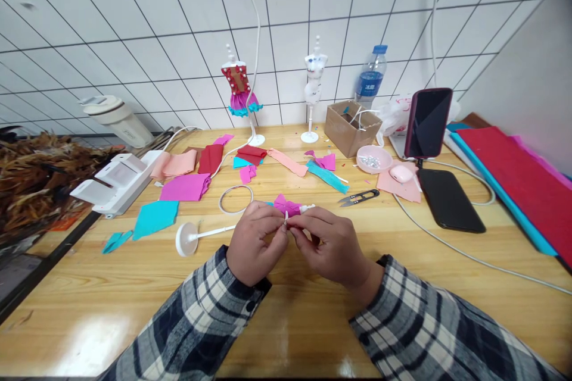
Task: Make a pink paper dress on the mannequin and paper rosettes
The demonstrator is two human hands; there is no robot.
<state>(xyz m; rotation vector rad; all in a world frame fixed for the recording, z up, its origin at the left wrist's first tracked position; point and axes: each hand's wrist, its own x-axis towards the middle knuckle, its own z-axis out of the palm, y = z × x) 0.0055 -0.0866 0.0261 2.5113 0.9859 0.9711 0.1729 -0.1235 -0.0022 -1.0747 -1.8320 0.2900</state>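
A wooden table carries a cardboard box. Left of it stands a white mannequin; in front lie snips.

- From the hands, had room at six o'clock over tabletop between the sleeves.
- Faced a white stand base at nine, snips at two.
- Farther out, faced a cardboard box at one.
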